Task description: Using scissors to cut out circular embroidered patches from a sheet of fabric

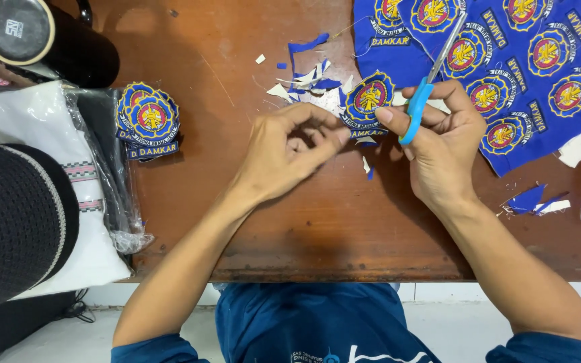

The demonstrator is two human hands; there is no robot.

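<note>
My left hand [290, 151] pinches the lower edge of a round blue embroidered patch [368, 97] with a red and yellow emblem, held just above the brown wooden table [317, 228]. My right hand [442, 144] grips blue-handled scissors [419, 101], thumb through the loop, blades pointing up and away across the blue fabric. The scissor handle sits right beside the patch's right edge. A blue fabric sheet [539, 74] printed with several identical emblems lies at the upper right, under the scissor blades.
A stack of cut patches [147, 121] lies at the left. Blue and white fabric scraps [307, 77] are scattered above my hands, more scraps [532, 202] at the right. A plastic-wrapped white cloth [42, 128], black hat [15, 222] and black cylinder [48, 37] crowd the left edge.
</note>
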